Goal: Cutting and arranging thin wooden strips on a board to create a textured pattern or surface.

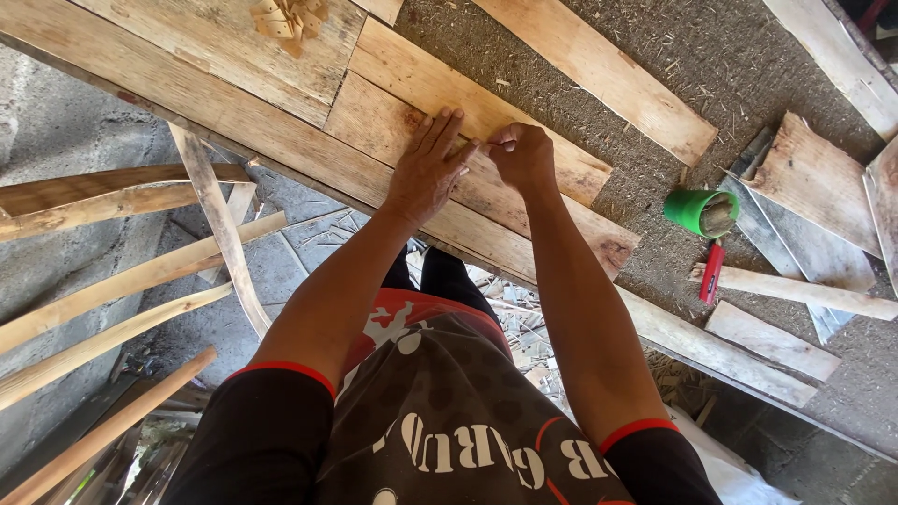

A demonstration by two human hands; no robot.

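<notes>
My left hand (pixel 428 170) lies flat on a pale wooden plank (pixel 393 126), fingers spread and pressing down. My right hand (pixel 522 154) is curled into a fist right beside it, thumb and forefinger pinched together at the tip of my left forefinger. Whether anything small sits in that pinch I cannot make out. The plank is one of several boards lying side by side on a rough workbench (pixel 655 75) strewn with sawdust.
A green cup (pixel 702 211) holding small pieces stands to the right, with a red-handled tool (pixel 712 271) just below it. Loose boards (pixel 814 178) lie at the right. Small wood blocks (pixel 290 17) sit at the top. Curved wooden strips (pixel 122 281) lean below the bench at left.
</notes>
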